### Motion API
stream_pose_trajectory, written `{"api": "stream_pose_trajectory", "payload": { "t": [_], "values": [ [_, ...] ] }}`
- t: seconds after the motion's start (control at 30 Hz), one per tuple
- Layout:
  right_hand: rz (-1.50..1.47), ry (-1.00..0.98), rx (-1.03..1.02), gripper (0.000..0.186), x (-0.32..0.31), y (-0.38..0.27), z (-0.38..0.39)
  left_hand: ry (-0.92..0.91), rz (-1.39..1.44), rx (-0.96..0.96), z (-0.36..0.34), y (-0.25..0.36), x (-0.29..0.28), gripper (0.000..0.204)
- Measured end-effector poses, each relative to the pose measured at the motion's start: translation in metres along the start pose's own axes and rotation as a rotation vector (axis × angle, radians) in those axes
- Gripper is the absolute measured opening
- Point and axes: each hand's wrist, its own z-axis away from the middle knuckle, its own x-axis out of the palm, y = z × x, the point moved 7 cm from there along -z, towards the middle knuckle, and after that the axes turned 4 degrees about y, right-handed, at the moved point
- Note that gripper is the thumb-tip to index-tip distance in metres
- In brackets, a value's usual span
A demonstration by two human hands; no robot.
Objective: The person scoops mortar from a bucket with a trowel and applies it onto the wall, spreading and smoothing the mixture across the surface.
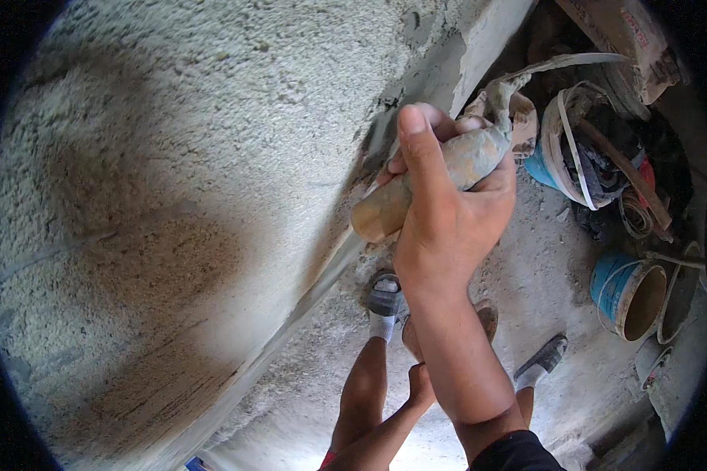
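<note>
My right hand (454,216) is closed around the thick, mortar-smeared handle (377,212) of a trowel, whose neck and thin blade edge (562,61) point up and right. It is held close beside a rough plastered wall (157,133), along the edge of a smoother vertical band. Lower down, behind my right forearm, my left hand (419,383) is closed on a brownish, flat object (486,320) that is largely hidden, perhaps a board. My sandalled feet stand on the dusty floor below.
To the right are a bucket (559,157) packed with dark rags and wood, a blue bucket (611,286) with a pale inside, more dusty containers (652,357) and a torn sack (628,35) at the top. The dusty concrete floor (534,235) lies between the wall and buckets.
</note>
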Motion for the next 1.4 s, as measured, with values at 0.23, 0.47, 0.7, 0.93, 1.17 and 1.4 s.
{"api": "stream_pose_trajectory", "payload": {
  "t": [0.23,0.47,0.7,0.93,1.17,1.4],
  "values": [
    [0.01,-0.01,0.009,0.031,0.016,0.003,0.004,0.124,0.295,-0.077,0.008,-0.037,0.012,0.014],
    [-0.009,-0.037,0.004,0.025,0.007,-0.003,-0.003,0.184,0.37,-0.104,-0.008,0.021,-0.027,0.01],
    [0.092,0.04,-0.02,0.024,-0.051,-0.026,-0.016,0.147,0.144,-0.114,-0.011,0.025,-0.029,0.006],
    [0.694,0.369,0.383,0.017,-0.328,0.003,-0.024,0.158,0.225,-0.183,-0.014,0.04,-0.042,0.006],
    [0.655,0.376,0.365,0.029,-0.423,-0.061,0.017,0.114,0.097,-0.2,-0.015,0.036,-0.02,0.017],
    [0.336,0.373,0.534,0.032,-0.412,-0.117,0.052,0.174,0.291,-0.155,-0.008,0.049,-0.031,0.014]
  ]
}}
